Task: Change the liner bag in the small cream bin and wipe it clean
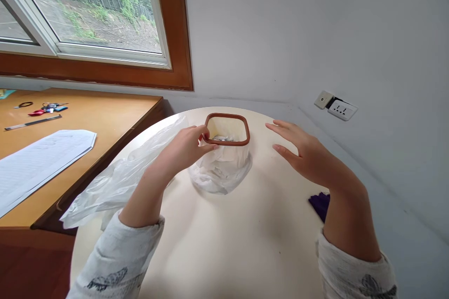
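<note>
A small bin (224,156) with a brown rectangular rim (248,136) stands upright on the cream round table. A thin translucent plastic bag (220,177) hangs bunched around its outside, and some crumpled pieces lie inside. My left hand (187,147) pinches the left corner of the rim, thumb in front and fingers behind. To the right of the bin, my right hand (296,147) hovers apart from it, fingers stretched and thumb spread, holding nothing. Another translucent plastic bag (115,182) lies loose on the table, partly hidden behind my left forearm.
A purple cloth (320,205) lies near my right forearm. At left, a wooden desk (115,107) carries papers (45,159), a pen (33,122) and keys (51,107). Behind the table, a wall (252,32) has a socket (342,109).
</note>
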